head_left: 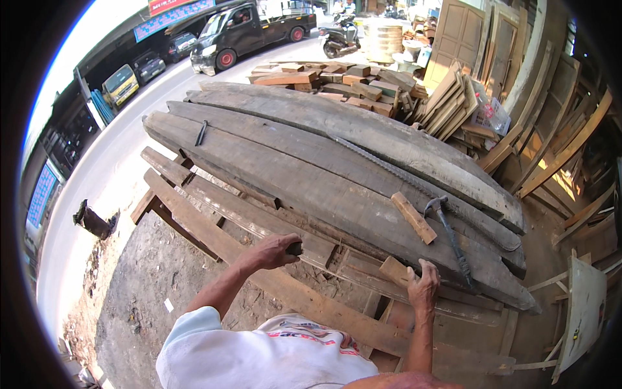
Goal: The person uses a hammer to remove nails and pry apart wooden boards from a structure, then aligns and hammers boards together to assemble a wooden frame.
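Observation:
My left hand (278,251) is closed on a small dark object (294,248) that I cannot make out, over the lower planks. My right hand (423,280) grips a short light-brown wood piece (395,270) at the near edge of the big weathered timbers (291,178). A hammer (446,227) lies on those timbers, beside another short wood block (412,216). A long ridged metal bar (379,167) runs along the timbers, and a small dark tool (201,132) lies near their far left end.
Rough planks (197,230) form a low frame over dirt. A dark stump-like object (91,220) stands left by the road (71,253). Wood offcuts (304,78), doors (447,45) and a pale board (581,314) crowd the back and right. A pickup (253,29) and scooter (338,40) are beyond.

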`<action>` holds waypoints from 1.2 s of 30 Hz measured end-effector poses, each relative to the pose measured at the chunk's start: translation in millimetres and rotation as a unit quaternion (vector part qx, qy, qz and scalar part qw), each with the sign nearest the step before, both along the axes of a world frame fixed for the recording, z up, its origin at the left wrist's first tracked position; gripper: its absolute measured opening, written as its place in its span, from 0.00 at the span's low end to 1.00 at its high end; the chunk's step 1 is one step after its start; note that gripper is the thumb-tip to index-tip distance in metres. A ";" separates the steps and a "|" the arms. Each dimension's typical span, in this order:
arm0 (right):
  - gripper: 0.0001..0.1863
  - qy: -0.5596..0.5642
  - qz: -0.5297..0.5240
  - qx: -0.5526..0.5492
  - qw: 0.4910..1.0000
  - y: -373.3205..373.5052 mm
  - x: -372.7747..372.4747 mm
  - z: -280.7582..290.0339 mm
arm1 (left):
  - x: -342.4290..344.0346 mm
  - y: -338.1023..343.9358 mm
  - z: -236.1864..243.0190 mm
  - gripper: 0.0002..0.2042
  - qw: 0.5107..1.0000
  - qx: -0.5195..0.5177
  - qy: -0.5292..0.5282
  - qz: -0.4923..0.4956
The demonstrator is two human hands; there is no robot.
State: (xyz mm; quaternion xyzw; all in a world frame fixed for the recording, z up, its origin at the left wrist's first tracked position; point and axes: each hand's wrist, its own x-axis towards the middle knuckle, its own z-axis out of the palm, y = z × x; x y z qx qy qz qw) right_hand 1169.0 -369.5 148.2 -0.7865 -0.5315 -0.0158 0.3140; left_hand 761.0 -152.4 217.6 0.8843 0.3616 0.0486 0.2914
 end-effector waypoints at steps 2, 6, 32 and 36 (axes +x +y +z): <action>0.39 -0.054 0.012 -0.035 0.998 -3.5 -20.4 -8.6 | 40.5 31.3 18.3 0.24 0.993 0.113 -0.032 -0.027; 0.53 -0.044 0.000 -0.138 0.989 -8.0 -29.8 -35.5 | 97.8 110.5 8.0 0.27 0.970 0.230 -0.060 -0.052; 0.38 -0.259 -0.015 -0.048 0.965 114.0 -4.5 78.7 | 146.6 164.7 -70.9 0.33 0.903 0.356 -0.232 0.064; 0.35 -0.284 -0.011 -0.096 0.954 148.5 -4.6 44.7 | 135.6 176.6 -95.5 0.36 0.919 0.326 -0.196 0.103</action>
